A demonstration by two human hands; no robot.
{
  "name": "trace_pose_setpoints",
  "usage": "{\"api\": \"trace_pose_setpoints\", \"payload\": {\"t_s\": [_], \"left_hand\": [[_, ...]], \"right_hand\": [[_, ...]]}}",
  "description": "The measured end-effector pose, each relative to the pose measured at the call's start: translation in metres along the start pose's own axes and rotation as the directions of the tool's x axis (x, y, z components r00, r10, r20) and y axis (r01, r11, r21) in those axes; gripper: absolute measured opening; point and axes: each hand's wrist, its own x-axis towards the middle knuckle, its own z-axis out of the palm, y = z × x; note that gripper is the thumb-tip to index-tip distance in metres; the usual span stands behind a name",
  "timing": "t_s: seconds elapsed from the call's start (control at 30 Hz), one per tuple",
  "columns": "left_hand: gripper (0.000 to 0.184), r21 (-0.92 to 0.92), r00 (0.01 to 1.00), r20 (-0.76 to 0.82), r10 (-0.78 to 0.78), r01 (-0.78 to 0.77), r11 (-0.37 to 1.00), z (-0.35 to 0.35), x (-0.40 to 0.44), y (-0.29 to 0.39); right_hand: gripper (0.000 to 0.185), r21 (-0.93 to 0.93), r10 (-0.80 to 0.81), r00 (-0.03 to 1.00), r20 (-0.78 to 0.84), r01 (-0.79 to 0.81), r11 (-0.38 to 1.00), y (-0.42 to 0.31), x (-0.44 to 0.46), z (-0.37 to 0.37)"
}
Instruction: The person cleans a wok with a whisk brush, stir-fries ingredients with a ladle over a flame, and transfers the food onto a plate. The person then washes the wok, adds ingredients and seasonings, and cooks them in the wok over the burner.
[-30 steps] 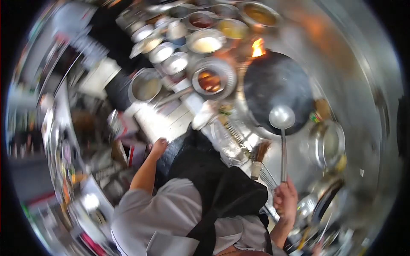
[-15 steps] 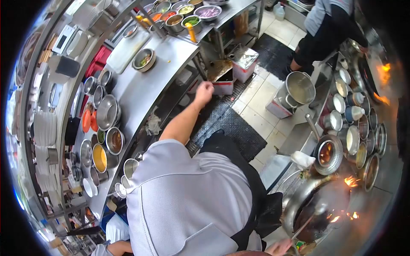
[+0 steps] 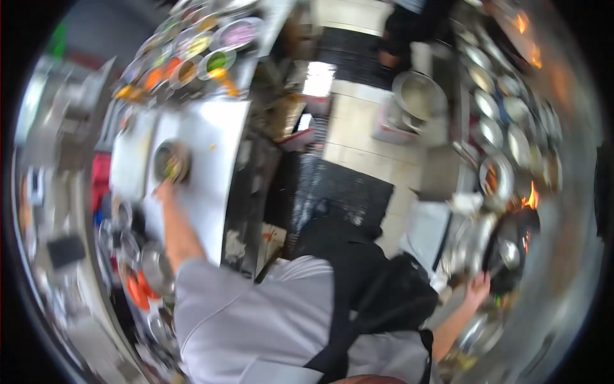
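Observation:
My left hand [image 3: 167, 187] is at the near rim of a metal bowl [image 3: 180, 152] with cut vegetables in it. The fingers look closed on that rim, though blur softens them. The bowl stands on the steel counter [image 3: 208, 169] beside a white cutting board [image 3: 133, 157]. On the right, my right hand [image 3: 478, 288] is wrapped round the handle of a ladle [image 3: 510, 254], whose bowl is over a dark wok [image 3: 526, 232]. Flames [image 3: 531, 196] rise at the wok's far edge.
Bowls of cut ingredients [image 3: 238, 33] crowd the counter's far end. A large pot [image 3: 419, 96] stands beyond the black floor mat [image 3: 348, 195]. Seasoning containers [image 3: 518, 142] line the stove side, near a strainer [image 3: 496, 178]. Another person's dark-clothed legs [image 3: 403, 38] show at the top.
My left hand has gone from above the floor beside the counter to the vegetable bowl. My right arm now shows more fully, with the ladle still in hand. The whole view has turned.

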Motion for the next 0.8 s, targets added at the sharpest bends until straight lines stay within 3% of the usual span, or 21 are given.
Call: {"api": "trace_pose_setpoints", "payload": {"t_s": [0.07,0.1,0.13,0.2,0.23,0.27,0.3,0.33,0.37,0.4,0.43,0.47,0.5,0.57,0.6,0.63,0.67,0.7,0.73,0.77,0.8], "left_hand": [[0.038,0.020,0.990,0.144,-0.012,0.009,1.000,-0.029,0.040,-0.004],[0.037,0.004,0.996,0.086,-0.037,0.037,0.999,-0.025,0.038,0.007],[0.036,-0.126,0.967,0.254,-0.010,0.043,0.991,-0.030,0.036,0.019],[0.031,-0.002,0.962,0.249,0.111,-0.115,0.993,-0.030,0.004,0.045],[0.032,0.018,0.986,0.080,0.147,-0.149,0.989,-0.017,-0.002,0.055],[0.034,-0.028,0.972,0.111,0.205,-0.203,0.979,-0.013,-0.026,0.066],[0.032,-0.097,0.979,0.132,0.155,-0.143,0.985,-0.003,-0.034,0.073],[0.029,-0.164,0.983,0.152,0.102,-0.077,0.983,0.010,-0.041,0.082],[0.026,-0.096,0.955,0.266,0.128,-0.106,0.990,0.026,-0.051,0.092],[0.023,-0.039,0.915,0.375,0.152,-0.148,0.988,0.043,-0.064,0.101],[0.019,0.013,0.862,0.477,0.170,-0.200,0.980,0.060,-0.071,0.106],[0.017,0.098,0.778,0.547,0.310,-0.428,0.899,0.084,-0.097,0.106],[0.015,0.154,0.661,0.618,0.425,-0.632,0.760,0.115,-0.133,0.096],[0.016,0.011,0.381,0.787,0.485,-0.795,0.606,0.192,-0.216,0.070],[0.020,-0.061,0.401,0.865,0.301,-0.512,0.857,0.224,-0.310,0.071],[0.026,-0.046,0.404,0.909,0.104,-0.150,0.988,0.256,-0.406,0.074],[0.030,-0.091,0.169,0.979,0.111,-0.122,0.988,0.272,-0.516,0.074],[0.033,-0.050,0.071,0.996,0.057,-0.099,0.994,0.295,-0.586,0.057],[0.036,-0.006,-0.028,1.000,0.003,-0.084,0.996,0.317,-0.656,0.040],[0.041,0.114,-0.116,0.986,-0.119,-0.053,0.992,0.363,-0.674,0.000],[0.044,0.078,-0.260,0.959,-0.110,-0.128,0.989,0.376,-0.746,-0.017]], "right_hand": [[0.031,0.106,-0.070,0.985,-0.161,0.088,0.991,-0.015,-0.046,0.068],[0.028,0.265,-0.101,0.979,-0.178,0.146,0.953,-0.025,-0.091,0.096],[0.020,0.537,-0.013,1.000,0.018,0.001,0.843,-0.037,-0.107,0.075],[0.013,0.722,-0.055,0.992,0.114,-0.045,0.691,-0.042,-0.113,0.044],[0.009,0.779,-0.083,0.990,0.111,-0.034,0.626,-0.034,-0.091,0.023],[0.007,0.808,-0.107,0.989,0.105,-0.022,0.589,-0.021,-0.055,-0.001],[0.008,0.778,-0.123,0.986,0.115,-0.012,0.628,0.002,-0.016,-0.021],[0.009,0.504,-0.114,0.979,0.168,0.014,0.864,0.033,0.014,-0.034],[0.009,0.117,-0.189,0.969,-0.158,0.209,0.971,0.049,0.011,0.003],[0.009,-0.313,-0.356,0.837,-0.416,0.236,0.920,0.057,0.000,0.062],[0.008,-0.153,-0.291,0.862,-0.414,0.249,0.956,0.047,-0.043,0.109],[0.008,0.013,-0.227,0.888,-0.399,0.253,0.967,0.033,-0.091,0.133],[0.009,0.309,-0.102,0.959,-0.264,0.185,0.933,0.012,-0.116,0.117],[0.010,0.766,0.000,0.993,0.120,-0.092,0.636,-0.022,-0.140,0.050],[0.011,0.847,0.000,0.981,0.192,-0.165,0.505,-0.029,-0.128,0.019],[0.012,0.903,-0.012,0.965,0.260,-0.239,0.357,-0.034,-0.103,-0.013],[0.013,0.927,-0.044,0.944,0.327,-0.311,0.207,-0.034,-0.076,-0.041],[0.011,0.735,-0.125,0.972,0.201,-0.066,0.675,-0.012,-0.029,-0.069],[0.021,0.270,-0.275,0.961,0.028,0.258,0.928,0.011,-0.004,-0.073],[0.035,-0.342,-0.411,0.900,-0.148,0.343,0.875,0.033,0.020,-0.076],[0.048,-0.893,-0.738,0.632,-0.239,0.155,0.422,0.050,0.028,-0.059]]}}
